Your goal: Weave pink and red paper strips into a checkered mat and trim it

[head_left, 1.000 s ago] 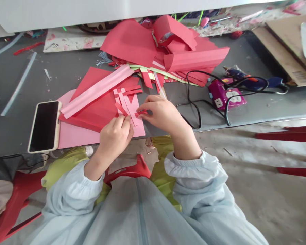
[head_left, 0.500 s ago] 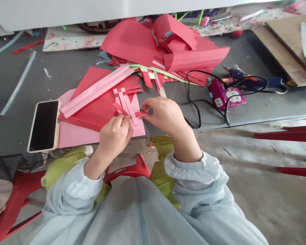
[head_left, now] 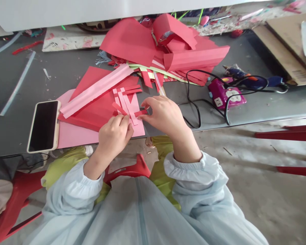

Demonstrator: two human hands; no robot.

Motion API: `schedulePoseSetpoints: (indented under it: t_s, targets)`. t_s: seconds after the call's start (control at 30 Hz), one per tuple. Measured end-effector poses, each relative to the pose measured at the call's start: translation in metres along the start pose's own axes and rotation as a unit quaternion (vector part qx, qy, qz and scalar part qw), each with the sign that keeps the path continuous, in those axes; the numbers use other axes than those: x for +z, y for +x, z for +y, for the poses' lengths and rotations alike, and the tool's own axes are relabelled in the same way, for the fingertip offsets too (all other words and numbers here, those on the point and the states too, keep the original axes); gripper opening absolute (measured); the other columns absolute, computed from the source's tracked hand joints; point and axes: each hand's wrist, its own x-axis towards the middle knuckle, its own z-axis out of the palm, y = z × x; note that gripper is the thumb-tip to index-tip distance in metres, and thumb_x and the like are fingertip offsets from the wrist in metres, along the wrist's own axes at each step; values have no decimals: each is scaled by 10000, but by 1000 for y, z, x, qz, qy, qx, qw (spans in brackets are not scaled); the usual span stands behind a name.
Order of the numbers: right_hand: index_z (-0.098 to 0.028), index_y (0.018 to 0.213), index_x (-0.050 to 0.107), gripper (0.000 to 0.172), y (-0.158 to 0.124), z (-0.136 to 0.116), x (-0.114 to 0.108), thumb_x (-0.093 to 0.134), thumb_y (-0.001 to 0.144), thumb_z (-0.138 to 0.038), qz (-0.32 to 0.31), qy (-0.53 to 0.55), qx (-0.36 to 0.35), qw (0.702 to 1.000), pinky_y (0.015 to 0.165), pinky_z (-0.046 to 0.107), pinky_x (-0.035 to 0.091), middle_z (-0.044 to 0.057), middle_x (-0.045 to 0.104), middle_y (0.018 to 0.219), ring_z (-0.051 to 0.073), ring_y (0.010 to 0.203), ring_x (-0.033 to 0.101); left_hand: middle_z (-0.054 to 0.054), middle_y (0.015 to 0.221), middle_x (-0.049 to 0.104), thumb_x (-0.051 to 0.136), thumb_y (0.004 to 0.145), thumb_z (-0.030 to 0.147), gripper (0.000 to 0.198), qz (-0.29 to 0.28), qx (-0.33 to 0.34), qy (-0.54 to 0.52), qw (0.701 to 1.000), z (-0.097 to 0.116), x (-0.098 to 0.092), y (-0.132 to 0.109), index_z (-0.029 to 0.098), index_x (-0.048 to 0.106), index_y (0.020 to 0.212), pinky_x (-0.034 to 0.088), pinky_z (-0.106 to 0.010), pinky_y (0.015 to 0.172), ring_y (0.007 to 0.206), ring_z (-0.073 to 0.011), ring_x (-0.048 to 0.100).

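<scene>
Narrow pink paper strips [head_left: 126, 105] stand side by side, crossed by red paper strips at their top and lower parts. My left hand [head_left: 114, 131] is closed, its fingertips on a red paper strip [head_left: 119, 108] at the lower part of the pink strips. To the right, my right hand [head_left: 165, 114] has thumb and forefinger apart around a red strip end [head_left: 142, 113] that sticks out past the pink strips. Beneath lie a pink sheet [head_left: 73, 136] and a folded red sheet [head_left: 91, 109], with a creased pink paper band [head_left: 97, 89] on top.
A phone [head_left: 44, 126] lies at the left. Behind is a heap of red paper [head_left: 132, 42]. At the right are a black cable [head_left: 200, 109], a purple power socket [head_left: 225, 95], a blue glue gun [head_left: 257, 81] and cardboard [head_left: 283, 51]. The table's front edge runs close by.
My right thumb and forefinger have parted from the red strip end, which now shows between them. My left hand has barely moved.
</scene>
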Motion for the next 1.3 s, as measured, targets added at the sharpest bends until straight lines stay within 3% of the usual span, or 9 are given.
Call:
schedulePoseSetpoints:
  t_s: [0.4,0.6,0.9,1.3]
  targets:
    - [-163,954,732,152,0,-1,1,722,852,-275,-5,9,10,1000,688,334,392,96,751,934,251,888,649,-78,1026,760,510,965,313,272,-31,-41,-16,999,0,-1,2,159,712,1062,502,-318,663,876,-215,697]
    - [-161,892,770,177,0,-2,1,618,919,-246,-7,-21,-55,998,622,333,347,100,719,920,244,910,599,-72,1007,759,532,946,306,238,-50,-84,-27,995,3,-2,7,181,710,1042,480,-317,648,891,-223,698]
    - [-157,908,779,215,1,-3,2,588,939,-252,42,27,-77,996,702,331,412,100,693,919,235,904,570,-57,858,743,616,919,440,263,-66,-142,-64,985,3,-5,14,194,712,911,422,-299,598,823,-221,692]
    - [-196,937,750,233,2,-5,2,545,963,-304,49,61,-79,994,778,349,426,103,674,960,245,933,551,-52,808,742,624,882,304,143,-57,-184,-78,978,4,-3,20,205,722,849,416,-297,585,751,-209,671]
